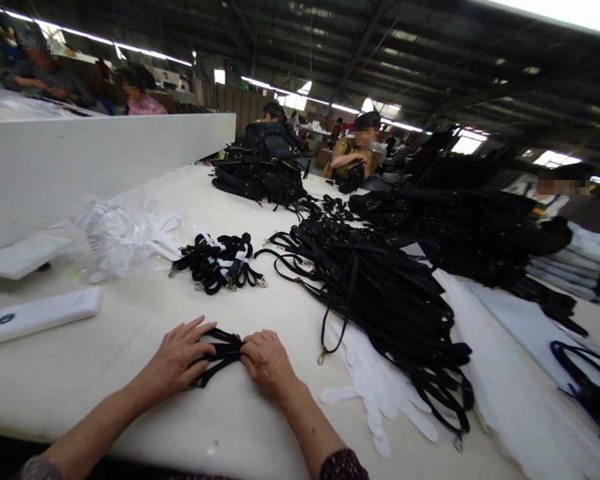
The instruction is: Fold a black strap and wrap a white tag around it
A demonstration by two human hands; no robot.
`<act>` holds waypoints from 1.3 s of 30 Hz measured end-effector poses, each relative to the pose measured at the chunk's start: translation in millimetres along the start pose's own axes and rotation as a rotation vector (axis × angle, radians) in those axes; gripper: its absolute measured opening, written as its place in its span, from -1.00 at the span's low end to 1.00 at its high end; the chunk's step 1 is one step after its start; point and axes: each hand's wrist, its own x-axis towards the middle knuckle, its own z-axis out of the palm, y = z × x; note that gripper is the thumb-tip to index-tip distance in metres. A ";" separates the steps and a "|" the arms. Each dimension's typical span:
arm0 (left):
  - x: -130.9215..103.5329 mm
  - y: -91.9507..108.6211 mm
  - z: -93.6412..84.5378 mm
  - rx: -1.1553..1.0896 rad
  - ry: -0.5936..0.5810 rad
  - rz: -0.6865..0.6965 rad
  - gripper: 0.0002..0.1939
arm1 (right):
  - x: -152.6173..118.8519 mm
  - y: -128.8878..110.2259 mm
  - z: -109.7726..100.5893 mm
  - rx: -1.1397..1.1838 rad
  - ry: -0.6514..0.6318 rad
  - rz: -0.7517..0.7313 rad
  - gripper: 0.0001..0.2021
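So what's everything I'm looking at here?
folded strap: one, black, between both hands at the table's near edge
strap bundle: one, black with white bands, mid-table
loose straps: a big heap, black, right of centre
paper strips: several, white, beside the heap
plastic bags: a pile, clear, left
power bank: one, white, near left
bags: a stack, black, far end
table: one, cream
co-workers: several, background
left hand: gripping the strap
right hand: gripping the strap
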 end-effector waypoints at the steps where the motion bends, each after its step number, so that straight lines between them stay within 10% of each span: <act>1: 0.9 3.4 0.5 0.023 -0.005 -0.012 -0.78 | -0.1 0.1 0.1 -0.002 0.000 -0.003 -0.91; 12: -17.6 -24.4 -20.6 0.084 0.002 -0.089 -0.79 | 0.5 -1.0 1.9 0.019 0.031 0.013 -0.93; 22: -33.4 42.8 -0.8 0.103 0.120 -0.085 -0.88 | -0.4 -2.6 2.0 0.003 0.020 0.019 -0.92; 34: -17.9 4.9 -3.8 -0.126 -0.025 -0.198 -0.94 | -8.0 0.5 -1.2 0.044 0.013 -0.040 -0.89; 39: -28.0 -15.3 11.4 -0.074 0.094 -0.128 -0.93 | -13.6 -2.1 0.2 0.010 0.030 -0.033 -0.90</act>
